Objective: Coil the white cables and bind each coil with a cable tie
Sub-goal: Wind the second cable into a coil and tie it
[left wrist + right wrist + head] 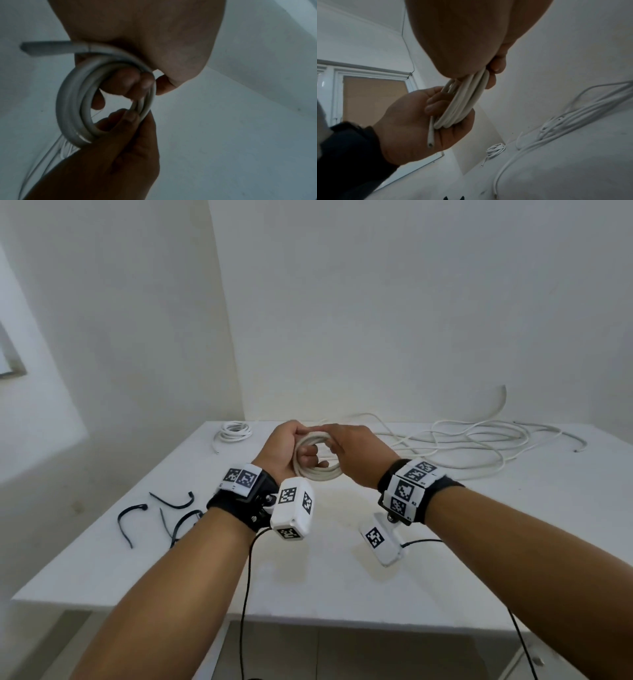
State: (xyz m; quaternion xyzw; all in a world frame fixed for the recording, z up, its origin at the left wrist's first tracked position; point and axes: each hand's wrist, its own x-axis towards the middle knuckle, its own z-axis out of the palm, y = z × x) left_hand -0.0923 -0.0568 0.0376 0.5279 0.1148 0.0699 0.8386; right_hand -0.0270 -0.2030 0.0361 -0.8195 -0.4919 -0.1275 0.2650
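Nearest to us on the white table (342, 583), at its left edge, lie the black cable ties (164, 515), loose and untouched, just beside our left forearm and well apart from our right. That is the relation we judge the coming move turns on: the ties lie near and left of the grip, so the left side is the closer one, yet our left hand (282, 448) is the one with its fingers curled through and around the coil (317, 462), clenched on the left arc of the ring.

Above mid-table the coil is held clear of the surface, standing roughly on edge with its opening towards us. Our right hand (356, 455) pinches the opposite arc, fingertips closed on the strands. In the right wrist view a cut cable end (430, 139) sticks out below the left palm.

We reckon winding is about done, so one hand must let go to fetch a tie.

Farther off, a smaller coil (234, 431) sits at the far left; whether it is tied we cannot tell. The loose cable (486, 440) sprawls along the far right.
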